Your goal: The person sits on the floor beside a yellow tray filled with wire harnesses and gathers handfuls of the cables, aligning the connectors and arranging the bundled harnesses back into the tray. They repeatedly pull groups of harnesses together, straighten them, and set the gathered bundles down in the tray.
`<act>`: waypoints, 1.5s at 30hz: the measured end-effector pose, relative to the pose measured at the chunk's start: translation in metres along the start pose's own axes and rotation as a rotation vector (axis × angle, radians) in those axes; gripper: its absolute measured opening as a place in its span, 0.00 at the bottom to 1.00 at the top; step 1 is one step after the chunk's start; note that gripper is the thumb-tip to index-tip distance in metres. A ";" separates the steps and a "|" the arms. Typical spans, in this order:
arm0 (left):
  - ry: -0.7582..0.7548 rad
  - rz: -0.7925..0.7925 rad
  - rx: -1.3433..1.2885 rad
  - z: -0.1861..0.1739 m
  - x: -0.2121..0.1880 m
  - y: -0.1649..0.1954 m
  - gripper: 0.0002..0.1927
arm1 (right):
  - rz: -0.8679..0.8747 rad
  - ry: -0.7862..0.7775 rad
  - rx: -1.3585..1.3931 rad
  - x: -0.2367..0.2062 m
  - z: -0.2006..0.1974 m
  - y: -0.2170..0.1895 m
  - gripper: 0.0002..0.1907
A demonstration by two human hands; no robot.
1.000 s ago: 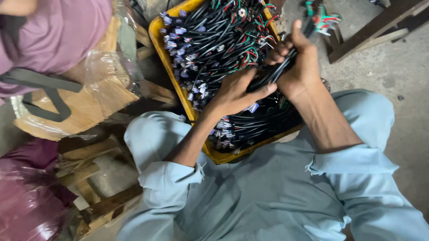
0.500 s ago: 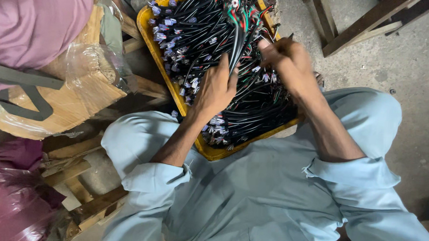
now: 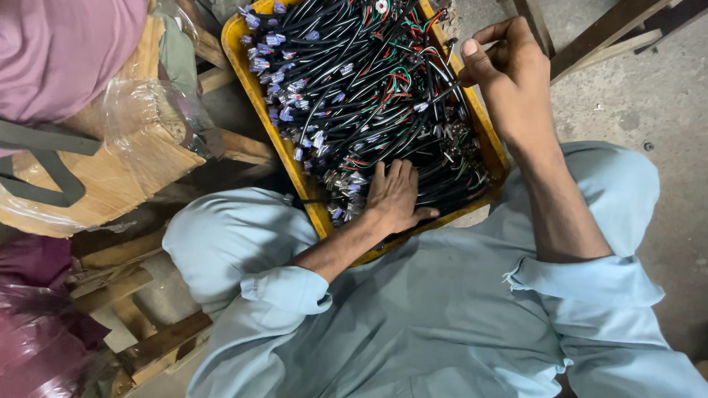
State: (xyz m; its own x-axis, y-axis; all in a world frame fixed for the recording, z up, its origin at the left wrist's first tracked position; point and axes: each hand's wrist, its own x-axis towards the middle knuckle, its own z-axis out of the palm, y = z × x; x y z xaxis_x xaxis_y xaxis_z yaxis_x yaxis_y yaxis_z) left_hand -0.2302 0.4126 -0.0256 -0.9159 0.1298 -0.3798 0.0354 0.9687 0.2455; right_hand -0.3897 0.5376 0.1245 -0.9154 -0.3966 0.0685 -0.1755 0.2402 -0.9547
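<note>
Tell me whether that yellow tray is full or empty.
Full. The yellow tray is heaped nearly rim to rim with black cables; the left hand lies flat on the pile.

a yellow tray [image 3: 255,91] rests across the person's lap [image 3: 233,233], tilted a little, its near edge on the pale blue trousers. it is heaped with black cables [image 3: 359,88] that end in small plugs and red, green and white wires. under it all is a grey concrete floor [image 3: 675,133]; wooden slats [image 3: 148,349] lie on the floor at the left.
</note>
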 end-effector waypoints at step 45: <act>0.571 -0.009 0.354 -0.124 0.164 0.102 0.20 | -0.293 0.192 0.065 0.029 -0.116 -0.005 0.14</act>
State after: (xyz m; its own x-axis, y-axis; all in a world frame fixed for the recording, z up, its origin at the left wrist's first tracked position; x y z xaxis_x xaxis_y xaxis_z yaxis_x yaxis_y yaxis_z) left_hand -0.4260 0.5069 0.0476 -0.9810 0.0836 0.1752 0.0669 0.9928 -0.0993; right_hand -0.4573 0.6275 0.1646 -0.8820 -0.2648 0.3898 -0.4233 0.0816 -0.9023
